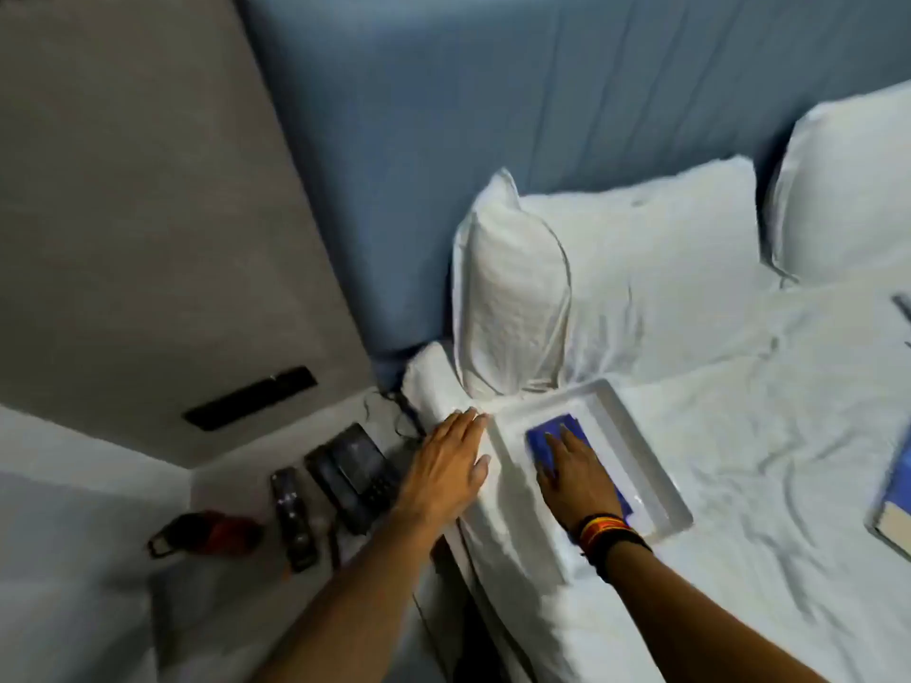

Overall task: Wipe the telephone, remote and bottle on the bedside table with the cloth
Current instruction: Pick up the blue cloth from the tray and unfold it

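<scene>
I had both hands low in the centre of the frame. My right hand (574, 478) lay flat, fingers spread, pressed on the blue cloth (559, 436) inside the white tray (636, 436) on the bed (739, 460); nothing gripped yet. My left hand (451, 465) was open too, palm down on the mattress edge just beside the tray's left rim, holding nothing. Down at lower left, on the bedside table (222, 608), the black telephone (352, 473) sat nearest the bed, the remote (292, 517) just left of it, and the red and black bottle (207, 532) lay on its side further left. 2 white pillows (616, 268) leaned on the blue headboard (493, 91)
</scene>
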A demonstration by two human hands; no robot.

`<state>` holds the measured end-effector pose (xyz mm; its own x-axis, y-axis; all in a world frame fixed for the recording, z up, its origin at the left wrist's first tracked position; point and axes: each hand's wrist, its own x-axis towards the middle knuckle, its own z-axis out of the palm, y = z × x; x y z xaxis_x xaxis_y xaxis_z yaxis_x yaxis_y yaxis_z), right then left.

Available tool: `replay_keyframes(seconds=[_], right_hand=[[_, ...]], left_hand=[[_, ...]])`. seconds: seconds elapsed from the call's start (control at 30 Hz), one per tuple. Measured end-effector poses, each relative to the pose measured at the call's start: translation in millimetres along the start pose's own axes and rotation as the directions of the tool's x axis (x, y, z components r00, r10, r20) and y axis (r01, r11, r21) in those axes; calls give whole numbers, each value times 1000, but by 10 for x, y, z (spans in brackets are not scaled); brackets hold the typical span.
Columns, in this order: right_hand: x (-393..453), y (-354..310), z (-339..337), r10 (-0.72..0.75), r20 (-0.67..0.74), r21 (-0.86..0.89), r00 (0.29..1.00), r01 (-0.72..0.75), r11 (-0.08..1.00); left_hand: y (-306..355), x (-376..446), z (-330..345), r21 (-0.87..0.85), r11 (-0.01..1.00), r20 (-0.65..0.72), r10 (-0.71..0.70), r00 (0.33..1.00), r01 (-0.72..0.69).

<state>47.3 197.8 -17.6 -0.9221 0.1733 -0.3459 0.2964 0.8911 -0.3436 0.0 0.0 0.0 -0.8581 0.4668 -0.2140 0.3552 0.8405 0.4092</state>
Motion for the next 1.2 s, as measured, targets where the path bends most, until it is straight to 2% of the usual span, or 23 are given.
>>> replay_keyframes(seconds=[0.1,0.2,0.27,0.33,0.43,0.53,0.6,0.67,0.73,0.8,0.87,0.93,1.03,1.1,1.2], right_hand=[[83,585,302,195,38,97,980,-197,976],[110,1004,561,316,89,148,945,-326,934],[156,1124,688,343,66,156,937,-349,924],[200,1192,794,359,9,135,933,-356,925],[253,1219,886,364,-40,193,930,-351,916],[325,1224,875,423,30,345,906,-406,846],[340,1200,826,449,70,455,891,-430,780],[302,1130,737,462,68,561,884,-417,715],[226,1020,621,458,21,659,889,-357,662],[141,792,496,428,-8,734,904,-285,617],[72,496,396,365,-11,786,931,-218,579],[42,130,378,271,-12,795,962,-156,586],[102,-417,567,98,36,774,995,-90,627],[220,-755,871,-7,102,731,995,-70,679],[472,-1150,1487,-76,185,672,980,-70,737]], left_hand=[[140,263,531,-96,995,74,-20,997,27],[372,551,928,-114,993,112,12,994,1],[547,806,1154,-98,995,125,23,992,-11],[696,1051,1356,-40,998,139,-32,990,38],[835,1298,1560,113,985,82,-137,987,128],[842,1401,1590,197,956,13,-223,975,216],[806,1444,1494,234,947,37,-234,971,220],[751,1453,1330,133,964,65,-238,969,228],[697,1414,1108,-79,962,94,-255,962,262],[618,1282,847,-305,899,81,-305,949,315],[455,1112,595,-459,819,10,-383,924,344],[129,908,348,-566,736,-41,-475,879,371],[-587,589,144,-675,600,-35,-607,794,429],[-1132,376,160,-714,511,-8,-689,725,478],[-1905,190,378,-791,385,3,-774,633,475]])
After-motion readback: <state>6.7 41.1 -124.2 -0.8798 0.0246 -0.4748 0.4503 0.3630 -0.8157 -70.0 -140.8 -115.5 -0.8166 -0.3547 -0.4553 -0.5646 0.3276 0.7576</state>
